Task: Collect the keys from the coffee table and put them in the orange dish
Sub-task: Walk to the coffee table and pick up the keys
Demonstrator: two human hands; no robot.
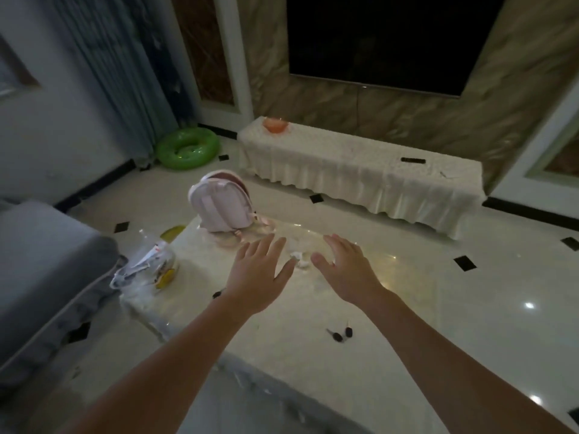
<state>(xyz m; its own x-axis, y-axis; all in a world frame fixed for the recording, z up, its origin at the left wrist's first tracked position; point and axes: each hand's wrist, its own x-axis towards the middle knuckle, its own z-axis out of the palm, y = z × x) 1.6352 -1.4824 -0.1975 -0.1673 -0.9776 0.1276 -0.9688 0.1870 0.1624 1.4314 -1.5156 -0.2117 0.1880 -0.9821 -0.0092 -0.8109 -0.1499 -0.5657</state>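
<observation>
Two dark-headed keys [342,333] lie on the pale marble coffee table [282,339], near its front right part. Another small dark object [217,293], perhaps a key, peeks out beside my left wrist. The orange dish [275,124] stands far off on the left end of the cloth-covered TV bench [360,173]. My left hand [258,272] and my right hand [346,267] hover over the table's middle, palms down, fingers spread, holding nothing. Both hands are beyond the keys.
A pink backpack [221,205] stands at the table's far edge. A clear jar with crumpled plastic [147,264] sits at the left edge. White paper scraps [300,260] lie between my hands. A grey sofa [47,261] is at left, a green swim ring [188,147] on the floor.
</observation>
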